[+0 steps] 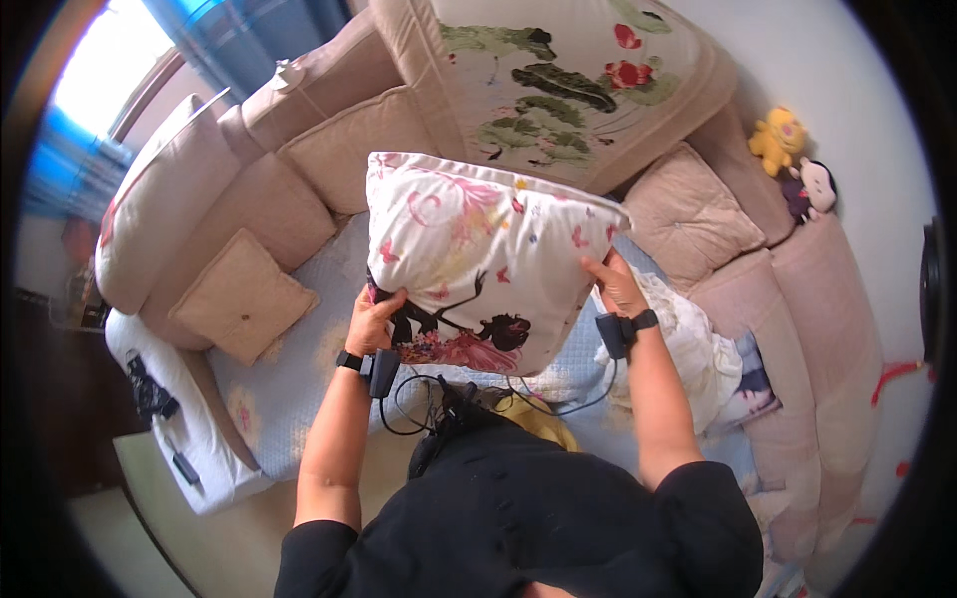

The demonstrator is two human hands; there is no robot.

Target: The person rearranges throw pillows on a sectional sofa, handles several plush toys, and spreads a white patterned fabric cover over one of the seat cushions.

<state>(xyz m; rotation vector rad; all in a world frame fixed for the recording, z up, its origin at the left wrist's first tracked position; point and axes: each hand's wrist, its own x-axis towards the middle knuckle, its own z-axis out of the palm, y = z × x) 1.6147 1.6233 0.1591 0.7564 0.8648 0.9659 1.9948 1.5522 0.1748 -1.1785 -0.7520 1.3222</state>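
Observation:
Both my hands hold a white cushion (478, 254) in front of me, above the sofa seat. Pink butterflies, swirls and a dark fairy-like figure are printed on it. My left hand (375, 318) grips its lower left edge, thumb on the printed face. At the right edge my right hand (617, 280) has hold of it, thumb likewise on the face. Fingers of both hands are partly hidden behind the cushion. Each wrist wears a black strap with a box and cable. Below and behind the cushion lies a blue quilted seat cover (299, 389).
A beige sofa curves around me. Beige cushions (243, 295) lie at left and right (694, 213). White crumpled cloth (673, 336) rests on the right seat. Plush toys (779, 140) sit on the right backrest. A black plastic bag (149, 389) lies on the left armrest.

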